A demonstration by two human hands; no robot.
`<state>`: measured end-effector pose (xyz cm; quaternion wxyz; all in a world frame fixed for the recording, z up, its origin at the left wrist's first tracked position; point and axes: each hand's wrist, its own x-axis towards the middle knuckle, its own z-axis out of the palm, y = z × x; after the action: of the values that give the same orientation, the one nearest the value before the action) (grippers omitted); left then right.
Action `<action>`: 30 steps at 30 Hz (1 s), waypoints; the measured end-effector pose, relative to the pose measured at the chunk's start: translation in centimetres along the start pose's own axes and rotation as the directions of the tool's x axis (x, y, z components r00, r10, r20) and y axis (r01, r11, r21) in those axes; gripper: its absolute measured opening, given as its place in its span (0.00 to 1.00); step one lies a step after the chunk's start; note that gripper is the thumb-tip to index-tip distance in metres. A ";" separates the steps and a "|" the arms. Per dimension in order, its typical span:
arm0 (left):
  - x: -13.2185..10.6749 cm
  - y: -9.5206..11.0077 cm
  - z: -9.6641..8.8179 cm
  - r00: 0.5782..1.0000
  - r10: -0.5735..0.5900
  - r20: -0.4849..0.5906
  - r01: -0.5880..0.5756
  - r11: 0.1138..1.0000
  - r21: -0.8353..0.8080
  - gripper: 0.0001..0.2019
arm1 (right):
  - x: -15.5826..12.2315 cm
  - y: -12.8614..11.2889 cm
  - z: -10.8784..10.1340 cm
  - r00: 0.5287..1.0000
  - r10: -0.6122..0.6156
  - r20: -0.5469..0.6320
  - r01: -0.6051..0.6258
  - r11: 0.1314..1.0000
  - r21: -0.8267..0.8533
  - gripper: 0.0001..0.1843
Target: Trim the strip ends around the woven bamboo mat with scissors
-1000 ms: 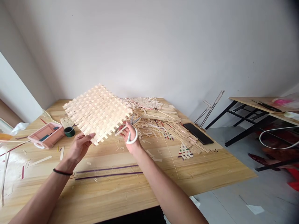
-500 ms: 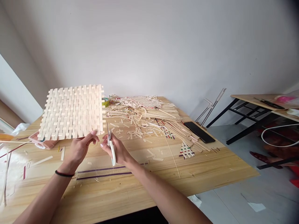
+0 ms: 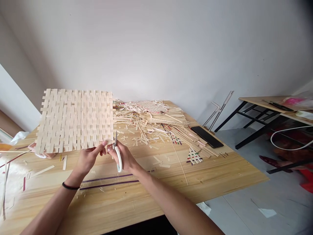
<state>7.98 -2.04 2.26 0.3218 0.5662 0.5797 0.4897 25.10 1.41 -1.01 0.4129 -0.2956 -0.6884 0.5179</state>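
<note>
A pale woven mat [image 3: 75,120] of flat wooden strips is held up above the left part of the table. My left hand [image 3: 89,159] pinches its lower right edge between thumb and fingers. Short strip ends stick out along the mat's sides. In my right hand [image 3: 126,158] is a pair of scissors [image 3: 118,160] with white handles, the blades pointing up. The blades are beside the mat's lower right corner, close to my left fingertips. Whether they touch a strip end I cannot tell.
Cut scraps and a heap of strips [image 3: 166,119] cover the back of the wooden table [image 3: 220,182]. A phone [image 3: 206,137] and a small coloured woven piece [image 3: 195,156] lie at the right. Purple strips [image 3: 110,185] lie before me. Another table [image 3: 266,103] stands further right.
My left hand has brought the mat a little to the right and turned it to face me more squarely. Its edge is now nearer the scissors, which have barely moved.
</note>
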 end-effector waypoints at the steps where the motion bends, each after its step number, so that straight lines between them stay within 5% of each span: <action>1: 0.0 0.0 0.0 1.000 0.000 0.002 0.000 1.000 0.004 0.23 | 0.0 0.0 0.0 1.000 0.013 -0.001 -0.013 1.000 0.001 0.09; 30: -0.1 -0.6 -0.4 0.997 -0.078 0.012 0.077 0.993 0.091 0.27 | -0.5 -0.9 0.3 0.992 0.058 -0.115 -0.054 0.998 0.036 0.19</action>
<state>7.44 -2.17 1.75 0.3192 0.5611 0.6203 0.4455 25.12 0.62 -0.29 0.4424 -0.3374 -0.6461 0.5224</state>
